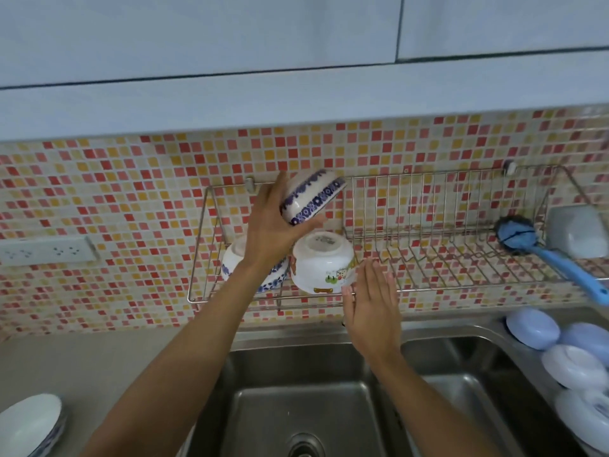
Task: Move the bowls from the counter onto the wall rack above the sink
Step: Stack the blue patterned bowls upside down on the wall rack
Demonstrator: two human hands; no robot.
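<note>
My left hand (267,225) grips a white bowl with a blue flower band (313,196), tilted and upside down, above the left end of the wire wall rack (428,232). Two bowls rest upside down on that rack: a blue-patterned one (232,258), partly hidden behind my left wrist, and a white bowl with a cartoon print (323,263). My right hand (371,303) is flat with fingers apart, beside the cartoon bowl at the rack's front rail, holding nothing. Another blue-rimmed bowl (29,423) sits on the counter at the lower left.
A blue dish brush (540,249) and a grey holder (576,230) occupy the rack's right end. The steel double sink (296,390) lies below. Pale blue and white dishes (566,354) stand stacked at the sink's right. A wall socket (46,250) is on the left.
</note>
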